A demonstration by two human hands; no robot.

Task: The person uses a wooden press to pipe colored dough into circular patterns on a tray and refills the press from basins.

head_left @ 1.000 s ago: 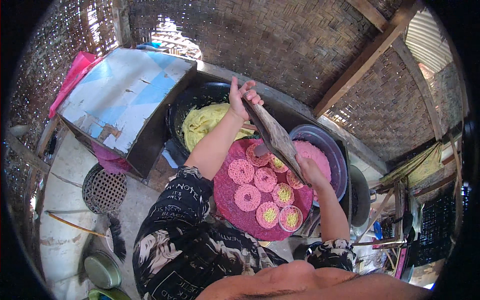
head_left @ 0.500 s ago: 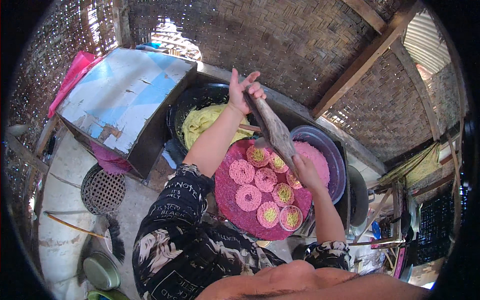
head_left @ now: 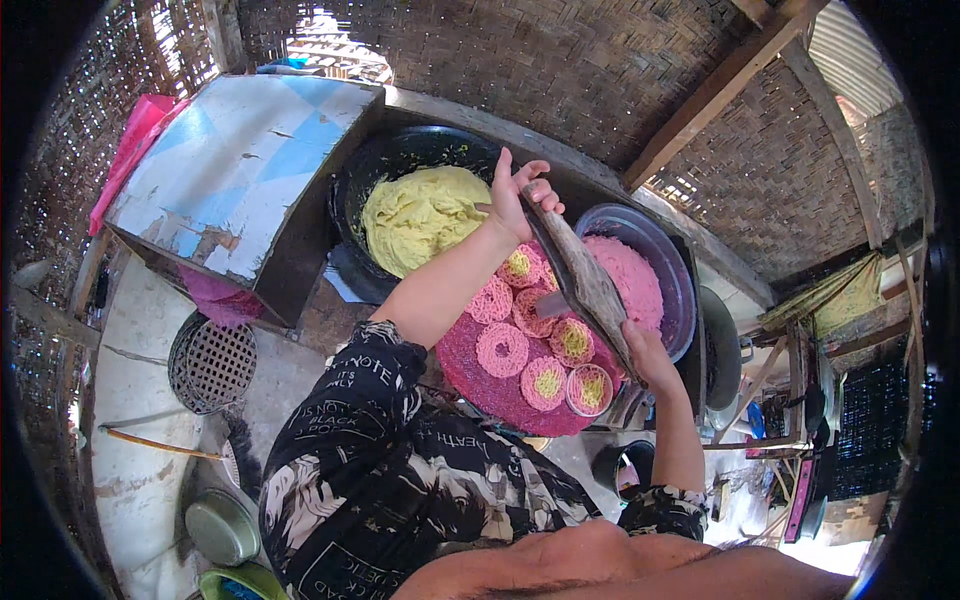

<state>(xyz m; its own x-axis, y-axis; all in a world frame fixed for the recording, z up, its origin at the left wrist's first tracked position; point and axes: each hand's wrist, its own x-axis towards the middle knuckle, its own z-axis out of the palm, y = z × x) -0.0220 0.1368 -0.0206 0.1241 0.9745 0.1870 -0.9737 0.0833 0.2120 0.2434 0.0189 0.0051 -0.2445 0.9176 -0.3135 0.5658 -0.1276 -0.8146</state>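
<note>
In the head view we take the round pink tray [head_left: 480, 385] as our landmark. It sits in front of us, bearing a spread of lacy pink discs [head_left: 502, 348], several with yellow centres, laid side by side without overlap, probably so that each can dry or set apart from its neighbours.

Above the tray we hold a long, flat wooden paddle [head_left: 582, 278] slanting across it. Our left hand [head_left: 518, 195] closes on the paddle's far upper end, thumb and fingers wrapped about it with one finger lifted. Our right hand [head_left: 648, 358] grips the near lower end at the tray's right edge, fingers curled under the wood. With a hand at each end, the paddle stays steady over the discs.

Beyond the tray on its far left stands a dark pan [head_left: 400, 165] of yellow dough [head_left: 425, 212], just beside the left hand. On the tray's far right, touching its edge, is a bowl [head_left: 675, 270] of pink dough [head_left: 630, 280]. Both lie within easy arm's reach of the tray, so either colour can be taken without shifting.

Well to the left of the tray is a worn blue-and-white metal box [head_left: 235, 170], and left and below lies a round wire grate [head_left: 212, 362].
</note>
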